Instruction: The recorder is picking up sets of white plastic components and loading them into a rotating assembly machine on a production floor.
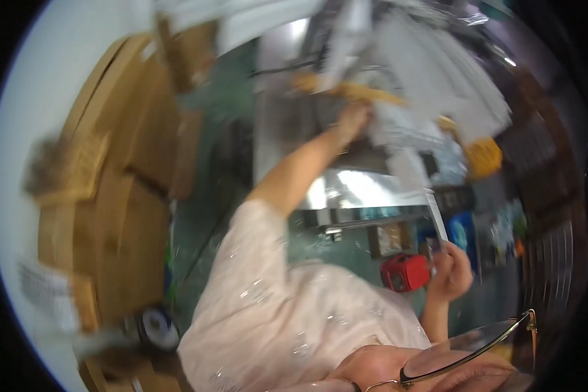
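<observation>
My left hand [355, 121] reaches forward over the metal table and touches or lies beside a blurred yellow-orange strip [382, 96]. Its fingers are smeared by motion, so any grip on it is unclear. Closer to my body on the right, my right hand [452, 273] is closed, its fingertips pinching the lower end of a narrow white strip [437, 214]. That strip slants up towards the table edge. Just left of this hand is a red boxy object [405, 272] with a dark opening; whether the hand touches it I cannot tell.
Large stacked white sheets or bags [444, 72] cover the far right of the shiny metal table [359, 189]. A yellow object [483, 157] sits at its right side. Cardboard boxes [121, 196] are piled on the left, above a green floor [209, 215]. Blue items [462, 238] stand lower right.
</observation>
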{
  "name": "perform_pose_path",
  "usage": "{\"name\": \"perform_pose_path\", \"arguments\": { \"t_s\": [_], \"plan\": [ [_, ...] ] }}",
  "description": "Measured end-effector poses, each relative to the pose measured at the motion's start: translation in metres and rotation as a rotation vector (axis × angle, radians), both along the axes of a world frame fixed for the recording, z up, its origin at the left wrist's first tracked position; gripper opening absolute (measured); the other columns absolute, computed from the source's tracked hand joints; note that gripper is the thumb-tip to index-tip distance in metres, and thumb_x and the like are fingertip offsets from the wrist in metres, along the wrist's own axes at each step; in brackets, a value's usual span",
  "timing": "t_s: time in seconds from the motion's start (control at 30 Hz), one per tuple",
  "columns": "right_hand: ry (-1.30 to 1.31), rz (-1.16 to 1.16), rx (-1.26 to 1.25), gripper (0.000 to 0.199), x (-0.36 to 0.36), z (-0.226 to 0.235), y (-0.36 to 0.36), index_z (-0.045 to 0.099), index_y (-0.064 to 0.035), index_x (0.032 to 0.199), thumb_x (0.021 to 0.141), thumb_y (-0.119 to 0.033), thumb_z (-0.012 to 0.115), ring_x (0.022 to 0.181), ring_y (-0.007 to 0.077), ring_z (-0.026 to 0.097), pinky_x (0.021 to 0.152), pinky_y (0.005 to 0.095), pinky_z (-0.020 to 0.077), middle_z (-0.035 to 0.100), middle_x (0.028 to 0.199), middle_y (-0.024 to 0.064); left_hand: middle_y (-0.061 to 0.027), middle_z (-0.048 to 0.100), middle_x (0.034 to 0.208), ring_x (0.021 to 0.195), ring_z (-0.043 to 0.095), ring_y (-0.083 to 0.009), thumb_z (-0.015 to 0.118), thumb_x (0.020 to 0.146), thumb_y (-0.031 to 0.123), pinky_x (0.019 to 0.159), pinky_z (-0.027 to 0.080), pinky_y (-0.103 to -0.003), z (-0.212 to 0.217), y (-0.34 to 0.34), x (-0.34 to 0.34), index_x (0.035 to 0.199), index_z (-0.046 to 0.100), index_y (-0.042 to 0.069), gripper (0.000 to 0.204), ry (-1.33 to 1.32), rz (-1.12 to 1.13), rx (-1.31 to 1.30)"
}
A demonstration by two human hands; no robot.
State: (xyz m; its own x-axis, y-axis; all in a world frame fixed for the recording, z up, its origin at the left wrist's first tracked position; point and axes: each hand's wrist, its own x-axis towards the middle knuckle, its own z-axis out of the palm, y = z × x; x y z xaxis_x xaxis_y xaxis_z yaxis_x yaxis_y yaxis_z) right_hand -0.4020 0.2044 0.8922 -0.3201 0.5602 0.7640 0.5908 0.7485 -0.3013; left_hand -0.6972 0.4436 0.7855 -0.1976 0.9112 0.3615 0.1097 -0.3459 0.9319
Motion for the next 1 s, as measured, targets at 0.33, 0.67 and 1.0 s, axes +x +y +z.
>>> {"name": "perform_pose_path", "arguments": {
  "t_s": [0.33, 0.67, 1.0],
  "plan": [
    [0.185, 0.116, 0.096, 0.011, 0.01, -0.03, -0.011, 0.055, 0.0025, 0.087, 0.08, -0.005, 0.05, 0.048, 0.0147, 0.055, 0.048, 0.0232, 0.0433, 0.056, 0.056, 0.0064, 0.0011, 0.037, 0.055, 0.048, 0.038, -0.0103, 0.036, 0.081, 0.015, 0.041, 0.028, -0.025, 0.022, -0.016, 0.015, 0.06, 0.043, 0.013, 0.022, -0.589, -0.155, -0.183],
    [-0.012, 0.078, -0.029, 0.01, -0.007, 0.02, -0.007, 0.057, 0.0029, 0.083, 0.075, 0.002, 0.051, 0.045, 0.0135, 0.052, 0.044, 0.0227, 0.0403, 0.054, 0.057, 0.0077, 0.0039, 0.037, 0.057, 0.048, 0.035, -0.0089, 0.037, 0.084, 0.021, 0.042, 0.028, -0.025, -0.009, -0.001, 0.007, 0.065, 0.043, 0.016, 0.021, -0.65, -0.135, -0.068],
    [0.079, -0.009, -0.023, 0.011, -0.033, -0.005, 0.03, 0.058, 0.0037, 0.087, 0.08, -0.001, 0.051, 0.048, 0.0078, 0.049, 0.044, 0.02, 0.0383, 0.054, 0.061, 0.005, -0.0039, 0.05, 0.064, 0.061, 0.045, -0.0152, 0.038, 0.085, 0.028, 0.058, 0.037, -0.029, 0.014, -0.012, 0.038, 0.077, 0.053, 0.004, 0.029, -0.322, -0.028, 0.163]
  ]
}}
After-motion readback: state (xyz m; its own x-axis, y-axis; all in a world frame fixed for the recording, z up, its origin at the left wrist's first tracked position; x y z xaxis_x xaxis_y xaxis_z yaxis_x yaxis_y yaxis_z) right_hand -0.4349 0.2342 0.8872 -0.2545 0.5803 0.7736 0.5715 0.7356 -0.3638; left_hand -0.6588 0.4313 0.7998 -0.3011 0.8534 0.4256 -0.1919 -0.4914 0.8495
